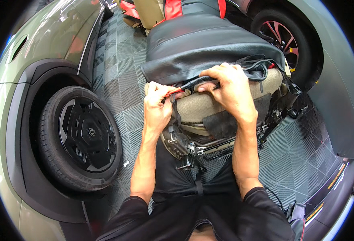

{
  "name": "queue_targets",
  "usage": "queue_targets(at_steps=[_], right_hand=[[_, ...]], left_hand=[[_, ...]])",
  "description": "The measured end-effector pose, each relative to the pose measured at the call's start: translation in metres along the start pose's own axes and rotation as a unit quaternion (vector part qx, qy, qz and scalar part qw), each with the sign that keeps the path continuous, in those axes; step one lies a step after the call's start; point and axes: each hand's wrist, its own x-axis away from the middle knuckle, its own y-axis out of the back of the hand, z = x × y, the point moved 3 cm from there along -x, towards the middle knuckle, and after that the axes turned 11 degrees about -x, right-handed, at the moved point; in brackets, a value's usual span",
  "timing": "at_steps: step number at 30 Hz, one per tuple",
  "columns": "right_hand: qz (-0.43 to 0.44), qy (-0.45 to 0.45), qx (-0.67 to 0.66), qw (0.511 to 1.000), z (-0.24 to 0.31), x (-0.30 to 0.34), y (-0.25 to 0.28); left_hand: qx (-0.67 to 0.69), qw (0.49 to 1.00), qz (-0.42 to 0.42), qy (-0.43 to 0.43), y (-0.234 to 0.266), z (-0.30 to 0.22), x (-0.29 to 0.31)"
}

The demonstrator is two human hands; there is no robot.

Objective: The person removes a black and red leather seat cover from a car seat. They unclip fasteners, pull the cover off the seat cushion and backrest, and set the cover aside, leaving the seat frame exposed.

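A dark wheel point(89, 134) at far left; the left hand point(157, 100), fingers nipped together on a red piece point(176, 91); the black seat cover point(205, 44) (its near edge folded), lying over beige padding point(193, 109); the right hand point(231, 90), thumb and fingers closed around that edge; another wheel point(280, 38).

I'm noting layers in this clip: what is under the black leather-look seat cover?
Along the near edge of the black leather-look seat cover, beige seat padding shows. Farther back, the cover hides whatever lies beneath, so that cannot be seen.
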Motion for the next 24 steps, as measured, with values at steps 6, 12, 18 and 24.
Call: queue_targets(at_steps=[6,12,18,24], right_hand=[[-0.083,0.021,-0.089,0.992,-0.011,0.0,-0.04],[-0.192,-0.002,-0.195,0.962,-0.01,0.013,-0.055],[-0.053,0.012,-0.168,0.984,-0.006,-0.002,-0.028],[-0.067,-0.019,-0.06,0.996,-0.03,0.015,0.073]], left_hand=[[0.101,0.992,-0.062,0.053,0.01,0.006,0.005],[0.154,0.982,-0.098,0.056,0.009,0.009,0.009],[0.102,0.993,-0.039,0.049,0.016,0.005,0.01],[0.067,0.998,-0.021,0.01,0.012,0.004,0.016]])
